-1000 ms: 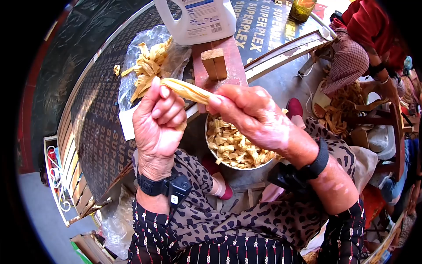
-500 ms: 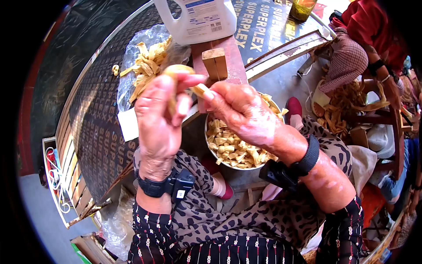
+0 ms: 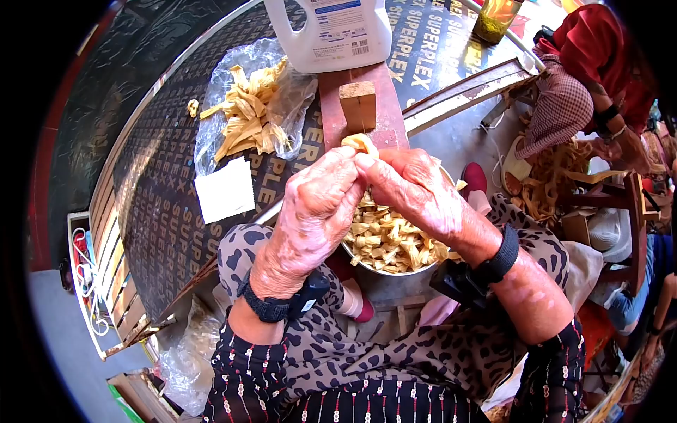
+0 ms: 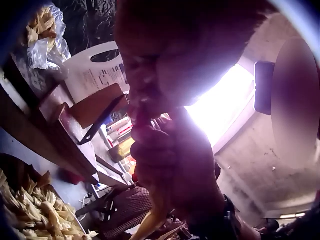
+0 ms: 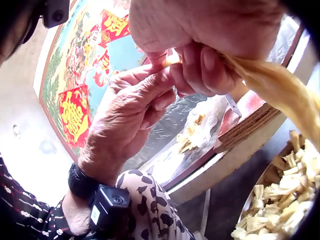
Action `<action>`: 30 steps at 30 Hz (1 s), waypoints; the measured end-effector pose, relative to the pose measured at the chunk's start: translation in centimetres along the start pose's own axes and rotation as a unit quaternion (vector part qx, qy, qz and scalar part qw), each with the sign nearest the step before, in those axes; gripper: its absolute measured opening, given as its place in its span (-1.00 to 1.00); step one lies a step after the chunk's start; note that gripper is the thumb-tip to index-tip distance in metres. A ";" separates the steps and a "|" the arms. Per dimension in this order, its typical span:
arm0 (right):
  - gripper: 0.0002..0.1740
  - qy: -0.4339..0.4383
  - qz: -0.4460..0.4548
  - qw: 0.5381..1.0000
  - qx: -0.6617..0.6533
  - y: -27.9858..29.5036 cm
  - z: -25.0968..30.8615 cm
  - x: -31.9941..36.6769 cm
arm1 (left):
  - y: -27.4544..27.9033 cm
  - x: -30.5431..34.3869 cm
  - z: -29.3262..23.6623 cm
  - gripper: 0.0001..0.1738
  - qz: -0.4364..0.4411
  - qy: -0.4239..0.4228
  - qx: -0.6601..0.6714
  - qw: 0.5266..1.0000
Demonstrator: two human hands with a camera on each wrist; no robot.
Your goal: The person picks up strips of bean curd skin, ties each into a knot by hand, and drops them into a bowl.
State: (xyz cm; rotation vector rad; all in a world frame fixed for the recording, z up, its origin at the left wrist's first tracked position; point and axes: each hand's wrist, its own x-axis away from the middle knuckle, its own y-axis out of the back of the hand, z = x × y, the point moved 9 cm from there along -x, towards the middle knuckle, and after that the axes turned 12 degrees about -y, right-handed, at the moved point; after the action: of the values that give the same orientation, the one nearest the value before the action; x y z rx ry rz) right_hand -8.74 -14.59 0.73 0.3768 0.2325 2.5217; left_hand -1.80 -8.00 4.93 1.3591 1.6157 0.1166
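My hands meet above a round metal bowl [image 3: 393,271] of short knotted yellow pieces [image 3: 395,243]. Between the fingertips a pale yellow strip of what looks like tofu skin [image 3: 361,144] bends into a small loop. The left hand [image 3: 317,201] pinches it from one side, fingers curled inward. Thumb and fingers of the right hand [image 3: 423,194] grip it from the other. A long tail of the tofu skin strip [image 5: 280,90] trails out of the right hand in the right wrist view. Its part between the palms is hidden.
Beyond the hands, a wooden block [image 3: 358,106] stands on a reddish board [image 3: 388,92], with a metal blade [image 4: 100,120] beside it. Behind is a white jug [image 3: 338,39]. Loose strips [image 3: 247,113] lie on a plastic bag [image 3: 300,106], near white paper [image 3: 224,190]. Another person [image 3: 564,106] sits at right.
The strip was stretched between both hands, then wound about the left hand's fingers. The left hand has come right to meet the right hand, and the strip is now a small loop.
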 end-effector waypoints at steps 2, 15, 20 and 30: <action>-0.44 -0.012 -0.004 1.000 -0.017 -0.1 -0.1 0.1 | 0.1 0.1 -0.3 -0.80 0.002 -0.014 0.005 1.000; -0.58 0.022 -0.053 0.980 -0.189 1.4 -0.1 0.4 | 2.7 0.1 -1.3 -0.81 -0.176 -0.016 -0.009 0.984; -0.59 0.027 -0.032 0.988 -0.151 1.6 0.1 1.1 | 0.7 2.0 3.7 -0.84 -0.213 0.253 0.324 0.886; -0.70 0.070 -0.058 0.996 0.005 0.9 1.1 1.1 | -1.3 2.4 5.1 -0.68 -0.248 0.302 0.506 0.769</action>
State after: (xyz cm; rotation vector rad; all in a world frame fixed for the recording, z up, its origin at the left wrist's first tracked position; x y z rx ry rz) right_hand -9.73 -14.63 2.22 0.1848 0.3129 2.4351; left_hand 1.15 -9.04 0.13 1.6719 2.7538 -0.8455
